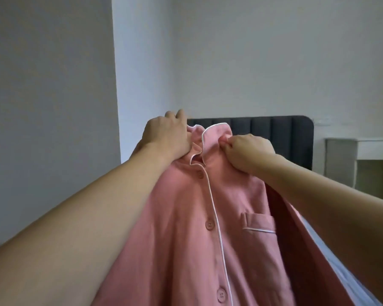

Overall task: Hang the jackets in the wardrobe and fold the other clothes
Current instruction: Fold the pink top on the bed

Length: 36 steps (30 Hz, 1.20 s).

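A pink button-up pyjama shirt (186,228) with white piping and a chest pocket hangs in the air in front of me, buttoned front facing me. My left hand (166,133) grips the shirt at the left shoulder beside the collar. My right hand (245,153) pinches the fabric at the right side of the collar. Both arms are stretched forward and hold the shirt up by its top. The lower part of the shirt runs out of the bottom of the view.
A dark grey padded headboard (281,133) stands behind the shirt against a white wall. A strip of light bedsheet (341,274) shows at the lower right. A white bedside table (372,149) stands at the right edge.
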Motion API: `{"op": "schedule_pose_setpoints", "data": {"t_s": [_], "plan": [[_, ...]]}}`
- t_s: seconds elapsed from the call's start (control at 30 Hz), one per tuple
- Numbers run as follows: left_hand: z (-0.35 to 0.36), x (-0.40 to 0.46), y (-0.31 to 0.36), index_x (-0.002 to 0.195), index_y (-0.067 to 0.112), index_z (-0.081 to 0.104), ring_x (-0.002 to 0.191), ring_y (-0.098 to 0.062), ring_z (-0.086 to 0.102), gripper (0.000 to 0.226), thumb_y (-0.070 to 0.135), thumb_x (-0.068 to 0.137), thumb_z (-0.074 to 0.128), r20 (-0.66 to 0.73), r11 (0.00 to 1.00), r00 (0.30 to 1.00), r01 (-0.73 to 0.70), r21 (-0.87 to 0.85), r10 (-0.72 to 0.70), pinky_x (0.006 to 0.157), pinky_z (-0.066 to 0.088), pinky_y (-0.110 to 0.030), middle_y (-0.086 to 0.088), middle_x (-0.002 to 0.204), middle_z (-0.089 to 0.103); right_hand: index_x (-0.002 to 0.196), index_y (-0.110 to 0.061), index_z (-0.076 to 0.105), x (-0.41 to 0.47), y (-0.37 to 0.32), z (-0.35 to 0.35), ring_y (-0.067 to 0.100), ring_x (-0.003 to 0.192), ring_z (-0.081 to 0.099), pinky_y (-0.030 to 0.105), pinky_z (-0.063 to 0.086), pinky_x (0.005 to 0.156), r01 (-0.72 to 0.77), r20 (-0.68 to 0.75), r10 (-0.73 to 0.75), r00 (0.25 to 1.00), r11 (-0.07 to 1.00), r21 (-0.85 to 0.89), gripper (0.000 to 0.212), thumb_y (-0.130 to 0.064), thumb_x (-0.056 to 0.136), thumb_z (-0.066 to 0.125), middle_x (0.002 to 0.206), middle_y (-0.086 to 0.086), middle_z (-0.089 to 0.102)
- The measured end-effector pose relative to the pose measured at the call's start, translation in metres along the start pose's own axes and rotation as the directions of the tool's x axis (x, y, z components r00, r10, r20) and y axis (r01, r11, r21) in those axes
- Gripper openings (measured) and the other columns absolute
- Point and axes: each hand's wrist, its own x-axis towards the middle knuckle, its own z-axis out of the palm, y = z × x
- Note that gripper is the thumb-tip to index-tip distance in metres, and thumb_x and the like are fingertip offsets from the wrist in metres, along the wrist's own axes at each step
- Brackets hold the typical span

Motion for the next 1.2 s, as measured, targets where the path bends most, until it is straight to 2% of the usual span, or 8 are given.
{"op": "schedule_pose_setpoints", "data": {"t_s": [0.17,0.33,0.5,0.77,0.9,0.97,1.03,1.2], "plan": [[0.186,-0.104,0.029,0.131,0.018,0.038,0.109,-0.030,0.047,0.041,0.030,0.091,0.038,0.368,1.000,0.930,-0.006,0.023,-0.003,0.084,0.036,-0.041,-0.010,0.125,0.045,0.114,-0.013,0.056,-0.052,-0.008,0.195,0.033,0.108,0.058,0.039,0.042,0.079,-0.166,0.192,0.152,0.970,0.984,0.060,0.044,-0.042,0.100,0.026,0.117,0.012,0.058],[0.338,-0.284,0.087,0.155,0.026,0.007,0.149,-0.029,-0.006,0.065,0.053,0.098,0.018,0.914,0.865,0.371,0.499,-0.048,-0.163,0.112,-0.008,-0.065,-0.003,0.164,-0.004,0.133,-0.017,0.042,-0.176,-0.007,0.380,0.034,0.124,0.042,0.044,0.034,0.102,-0.155,0.566,0.149,0.811,0.987,-0.036,0.047,-0.048,0.100,0.029,0.134,0.012,0.043],[0.383,-0.357,0.110,0.147,0.021,0.037,0.145,-0.031,0.023,0.076,0.059,0.084,0.018,0.721,0.941,0.663,0.335,-0.045,-0.201,0.110,-0.001,-0.065,-0.006,0.155,0.033,0.122,-0.021,0.050,-0.222,0.000,0.449,0.036,0.108,0.049,0.046,0.034,0.091,-0.217,0.431,0.221,0.875,0.974,-0.060,0.045,-0.053,0.095,0.035,0.117,0.013,0.052],[0.333,-0.321,0.116,0.153,0.019,0.019,0.147,-0.031,0.008,0.070,0.059,0.096,0.025,0.781,0.985,0.608,0.165,0.055,-0.145,0.113,-0.010,-0.063,-0.009,0.160,0.016,0.151,-0.023,0.015,-0.231,0.029,0.362,0.030,0.136,0.031,0.043,0.022,0.110,-0.230,0.660,0.125,0.741,0.970,0.075,0.072,-0.053,0.091,0.040,0.148,0.007,0.030],[0.262,-0.306,0.153,0.127,0.012,0.055,0.121,-0.037,0.047,0.046,0.021,0.082,0.052,0.551,0.851,0.833,0.321,-0.415,-0.046,0.103,0.036,-0.048,-0.012,0.132,0.053,0.140,-0.023,0.031,-0.264,0.107,0.265,0.031,0.131,0.034,0.043,0.030,0.103,-0.232,0.751,0.268,0.604,0.960,-0.157,0.078,-0.060,0.075,0.052,0.139,0.007,0.036],[0.229,-0.307,0.182,0.118,0.015,0.057,0.116,-0.033,0.053,0.037,0.015,0.083,0.045,0.583,0.771,0.790,0.248,-0.587,0.190,0.096,0.042,-0.044,-0.007,0.124,0.059,0.124,-0.020,0.051,-0.287,0.133,0.223,0.029,0.123,0.043,0.038,0.036,0.097,-0.279,0.831,0.316,0.458,0.938,-0.203,0.071,-0.069,0.073,0.054,0.131,0.008,0.047],[0.209,-0.309,0.209,0.122,0.024,0.053,0.118,-0.027,0.054,0.035,0.019,0.089,0.042,0.696,0.749,0.610,0.241,-0.617,0.378,0.096,0.043,-0.040,-0.001,0.129,0.058,0.106,-0.024,0.060,-0.304,0.142,0.196,0.028,0.118,0.048,0.034,0.036,0.094,-0.276,0.881,0.284,0.379,0.943,-0.186,0.059,-0.071,0.071,0.055,0.126,0.006,0.056],[0.204,-0.291,0.239,0.116,0.019,0.057,0.110,-0.026,0.057,0.025,0.021,0.097,0.040,0.818,0.781,0.437,0.327,-0.532,0.374,0.092,0.044,-0.034,-0.007,0.126,0.060,0.123,-0.020,0.044,-0.332,0.123,0.174,0.028,0.118,0.036,0.039,0.029,0.093,-0.265,0.637,0.303,0.709,0.951,-0.158,0.053,-0.050,0.079,0.049,0.123,0.004,0.037]]}}
